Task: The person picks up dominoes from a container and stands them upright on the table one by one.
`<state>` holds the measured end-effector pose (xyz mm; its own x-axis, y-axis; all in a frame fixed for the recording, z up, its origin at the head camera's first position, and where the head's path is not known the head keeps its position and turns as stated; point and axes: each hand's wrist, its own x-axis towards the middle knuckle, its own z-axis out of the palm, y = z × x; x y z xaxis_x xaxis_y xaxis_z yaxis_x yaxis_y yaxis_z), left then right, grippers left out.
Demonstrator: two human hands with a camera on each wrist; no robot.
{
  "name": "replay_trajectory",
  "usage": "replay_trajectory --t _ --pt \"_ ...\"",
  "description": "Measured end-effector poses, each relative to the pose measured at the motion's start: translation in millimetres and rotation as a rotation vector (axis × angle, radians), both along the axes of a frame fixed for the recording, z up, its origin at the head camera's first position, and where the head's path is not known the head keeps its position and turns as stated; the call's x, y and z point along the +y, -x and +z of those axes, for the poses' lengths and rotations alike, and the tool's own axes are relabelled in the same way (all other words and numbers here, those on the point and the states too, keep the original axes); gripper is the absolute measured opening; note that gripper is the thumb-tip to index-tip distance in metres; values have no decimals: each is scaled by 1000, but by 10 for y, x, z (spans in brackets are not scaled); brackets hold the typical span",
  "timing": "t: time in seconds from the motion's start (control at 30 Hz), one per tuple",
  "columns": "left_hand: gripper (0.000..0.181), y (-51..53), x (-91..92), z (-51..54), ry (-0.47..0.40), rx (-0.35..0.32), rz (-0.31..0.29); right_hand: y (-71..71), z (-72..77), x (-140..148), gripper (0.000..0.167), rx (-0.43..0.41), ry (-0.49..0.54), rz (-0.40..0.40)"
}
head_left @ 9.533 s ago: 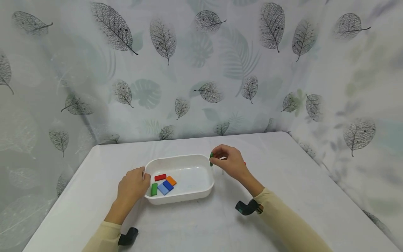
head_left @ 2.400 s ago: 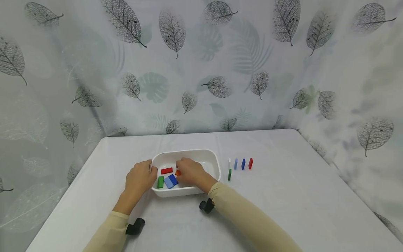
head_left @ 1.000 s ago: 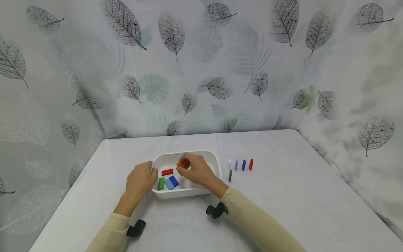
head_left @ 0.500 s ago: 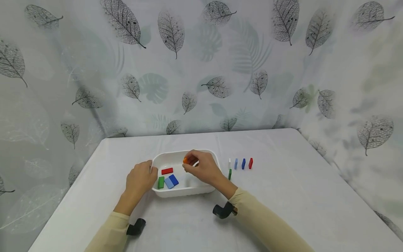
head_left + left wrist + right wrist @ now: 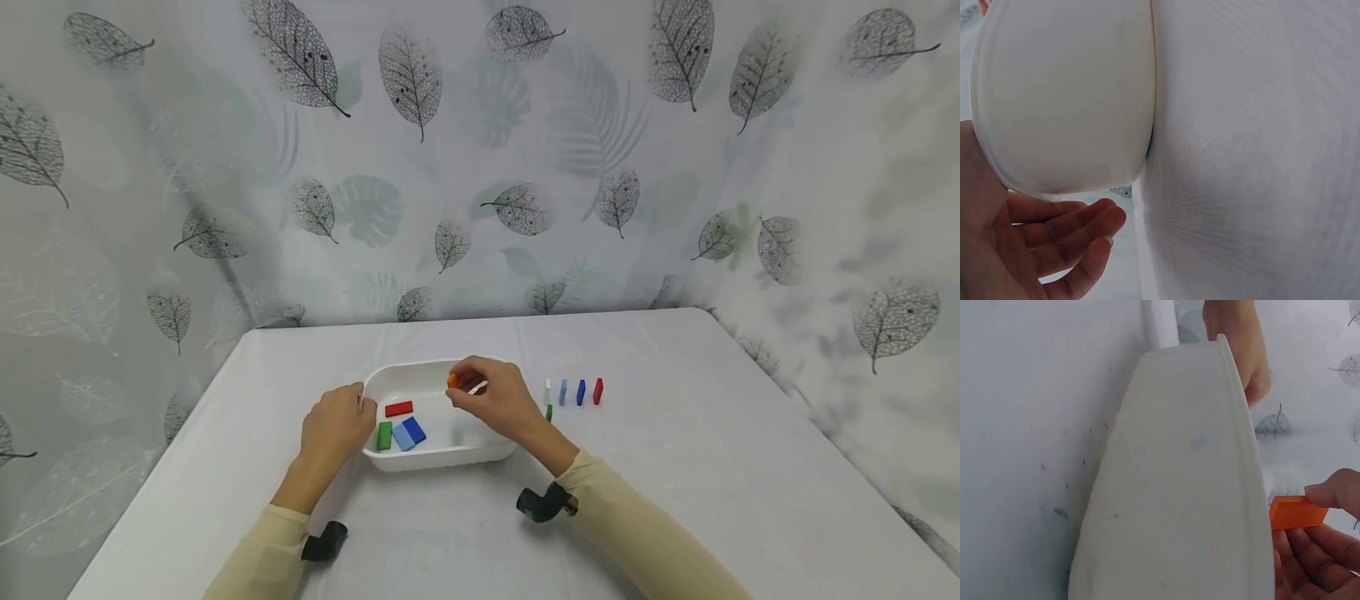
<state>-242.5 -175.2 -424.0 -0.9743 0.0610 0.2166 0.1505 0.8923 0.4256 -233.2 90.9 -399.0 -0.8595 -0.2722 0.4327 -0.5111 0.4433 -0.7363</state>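
Note:
My right hand (image 5: 498,402) pinches an orange domino block (image 5: 1297,514) between thumb and fingers, above the right half of a white tray (image 5: 442,458). My left hand (image 5: 330,427) holds the tray's left end by the rim; in the left wrist view its fingers (image 5: 1079,240) are bent beside the outer wall. Inside the tray, toward the left, lie a red block (image 5: 399,408), a green block (image 5: 385,436), a light blue block (image 5: 402,437) and a dark blue block (image 5: 414,430). The right wrist view shows the tray's outer side beside the orange block.
Right of the tray, a white block (image 5: 547,390), a light blue block (image 5: 563,392), a dark blue block (image 5: 581,392) and a red block (image 5: 597,391) stand upright in a row. A green block (image 5: 549,412), partly hidden by my right hand, stands in front. Leaf-patterned cloth (image 5: 480,275) rises behind the table (image 5: 675,467).
Earlier, my right hand set a green block upright on the table, then reached into the tray. It has lifted the orange block and moved it rightward. My left hand stays at the rim.

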Motion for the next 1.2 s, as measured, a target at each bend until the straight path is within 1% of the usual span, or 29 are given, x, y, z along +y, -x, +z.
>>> replay_trajectory --t 0.23,0.5,0.67,0.87,1.2 --pt "43 1 3 2 5 -10 2 -23 37 130 20 22 49 -28" --pt "44 -1 0 6 8 -8 -1 -26 74 255 20 34 37 -53" --pt "42 6 -4 8 5 -4 -5 -18 80 331 19 48 51 -54" --pt "40 12 -10 -5 1 -9 -7 -11 80 438 19 36 68 -64" --pt "42 -4 -3 -12 4 -6 -1 -52 120 632 19 13 103 -102"
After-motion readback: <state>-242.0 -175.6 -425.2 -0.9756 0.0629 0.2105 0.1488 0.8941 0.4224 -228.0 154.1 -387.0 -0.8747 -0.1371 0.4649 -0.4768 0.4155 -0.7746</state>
